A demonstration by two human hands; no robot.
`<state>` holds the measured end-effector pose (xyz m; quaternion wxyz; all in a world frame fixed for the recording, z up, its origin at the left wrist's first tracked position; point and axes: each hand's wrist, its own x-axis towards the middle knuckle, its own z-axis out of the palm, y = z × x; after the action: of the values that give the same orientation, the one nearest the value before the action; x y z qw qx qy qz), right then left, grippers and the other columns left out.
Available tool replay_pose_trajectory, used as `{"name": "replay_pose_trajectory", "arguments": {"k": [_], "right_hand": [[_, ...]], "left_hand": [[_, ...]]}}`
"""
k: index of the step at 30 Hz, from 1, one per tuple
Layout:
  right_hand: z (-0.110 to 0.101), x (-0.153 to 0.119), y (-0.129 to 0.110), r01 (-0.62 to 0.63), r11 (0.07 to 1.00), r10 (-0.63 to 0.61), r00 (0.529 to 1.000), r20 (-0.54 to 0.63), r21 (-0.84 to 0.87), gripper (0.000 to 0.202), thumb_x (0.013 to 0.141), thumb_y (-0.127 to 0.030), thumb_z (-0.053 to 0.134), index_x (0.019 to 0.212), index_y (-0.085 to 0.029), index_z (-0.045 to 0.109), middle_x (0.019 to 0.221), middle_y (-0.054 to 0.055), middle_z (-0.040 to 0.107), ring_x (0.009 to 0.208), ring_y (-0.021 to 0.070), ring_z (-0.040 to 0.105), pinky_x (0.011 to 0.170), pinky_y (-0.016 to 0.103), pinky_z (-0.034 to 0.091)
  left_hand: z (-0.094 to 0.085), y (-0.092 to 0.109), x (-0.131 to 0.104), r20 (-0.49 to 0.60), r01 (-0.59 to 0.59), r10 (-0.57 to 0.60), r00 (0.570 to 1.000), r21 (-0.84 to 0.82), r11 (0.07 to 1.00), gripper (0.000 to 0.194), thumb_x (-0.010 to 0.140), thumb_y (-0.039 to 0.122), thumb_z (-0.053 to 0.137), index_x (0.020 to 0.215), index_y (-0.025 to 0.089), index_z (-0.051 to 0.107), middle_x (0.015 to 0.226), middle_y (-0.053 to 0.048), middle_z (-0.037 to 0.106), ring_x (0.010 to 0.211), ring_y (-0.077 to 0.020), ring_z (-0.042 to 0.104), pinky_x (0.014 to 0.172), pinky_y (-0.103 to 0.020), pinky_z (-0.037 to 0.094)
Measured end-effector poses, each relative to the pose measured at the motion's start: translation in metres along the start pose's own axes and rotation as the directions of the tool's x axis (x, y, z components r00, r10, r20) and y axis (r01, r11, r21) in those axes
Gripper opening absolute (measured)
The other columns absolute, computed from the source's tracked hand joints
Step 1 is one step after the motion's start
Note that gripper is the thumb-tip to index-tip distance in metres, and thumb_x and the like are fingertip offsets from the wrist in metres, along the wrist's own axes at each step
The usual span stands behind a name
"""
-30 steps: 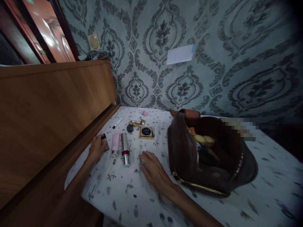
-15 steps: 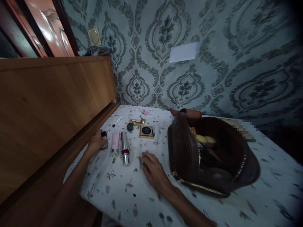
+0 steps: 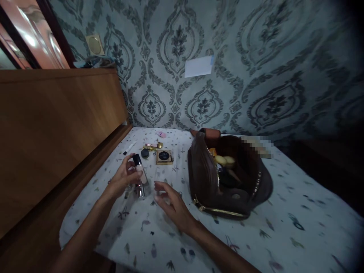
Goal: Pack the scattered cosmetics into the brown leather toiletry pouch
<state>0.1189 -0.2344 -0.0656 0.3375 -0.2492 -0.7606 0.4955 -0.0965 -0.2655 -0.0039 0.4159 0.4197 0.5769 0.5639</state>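
Observation:
My left hand [image 3: 123, 178] is shut on a small bottle with a black cap [image 3: 139, 166], lifted upright above the patterned sheet [image 3: 159, 231]. A silver tube [image 3: 141, 188] lies partly hidden right behind and below the bottle. My right hand [image 3: 173, 203] hovers just right of it, fingers apart, holding nothing. Farther back lie a square gold compact with a dark lid [image 3: 164, 156], a small black round pot [image 3: 145, 153], a gold clip-like item [image 3: 152, 147] and a white pencil [image 3: 129, 147]. An open brown bag [image 3: 227, 178] stands to the right, with yellow items inside.
A wooden board [image 3: 57, 125] runs along the left edge of the sheet. The patterned wall [image 3: 227, 57] stands behind, with a white paper [image 3: 198, 66] stuck on it. A small pink item [image 3: 162, 134] lies near the wall.
My left hand has picked the black-capped bottle off the sheet and brought it up toward the middle. My right hand has lifted from the sheet. The view shifted right.

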Motion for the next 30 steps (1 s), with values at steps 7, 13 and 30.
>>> {"name": "replay_pose_trajectory", "arguments": {"k": [7, 13, 30], "right_hand": [[-0.005, 0.000, -0.001, -0.123, 0.960, 0.161, 0.978, -0.137, 0.251, 0.047, 0.087, -0.037, 0.061, 0.130, -0.020, 0.049, 0.112, 0.007, 0.065, 0.096, 0.0189, 0.063, 0.078, 0.030, 0.051], [-0.014, -0.004, 0.022, -0.207, 0.877, 0.280, 0.953, -0.112, 0.434, 0.051, 0.083, -0.057, 0.063, 0.118, -0.021, 0.055, 0.082, 0.000, 0.064, 0.061, 0.0132, 0.057, 0.051, 0.023, 0.040], [-0.017, -0.007, 0.029, -0.238, 0.881, 0.290, 0.954, -0.071, 0.408, 0.053, 0.085, -0.067, 0.057, 0.108, -0.020, 0.057, 0.079, 0.000, 0.062, 0.054, 0.0100, 0.058, 0.043, 0.019, 0.037]], "left_hand": [[0.061, -0.015, -0.001, 0.188, -0.097, 0.080, 0.979, 0.082, 0.992, 0.081, 0.068, 0.031, 0.079, 0.137, 0.027, 0.038, 0.115, -0.005, 0.055, 0.090, -0.0173, 0.061, 0.076, -0.031, 0.056], [0.067, -0.023, 0.025, 0.290, -0.031, 0.024, 0.957, 0.020, 0.999, 0.051, 0.077, 0.052, 0.071, 0.117, 0.022, 0.060, 0.111, -0.007, 0.062, 0.100, -0.0239, 0.061, 0.067, -0.028, 0.057], [0.065, -0.043, 0.037, 0.074, -0.013, 0.019, 0.997, -0.079, 0.997, 0.046, 0.072, 0.055, 0.077, 0.096, 0.016, 0.073, 0.077, -0.002, 0.065, 0.063, -0.0114, 0.056, 0.052, -0.019, 0.045]]}}
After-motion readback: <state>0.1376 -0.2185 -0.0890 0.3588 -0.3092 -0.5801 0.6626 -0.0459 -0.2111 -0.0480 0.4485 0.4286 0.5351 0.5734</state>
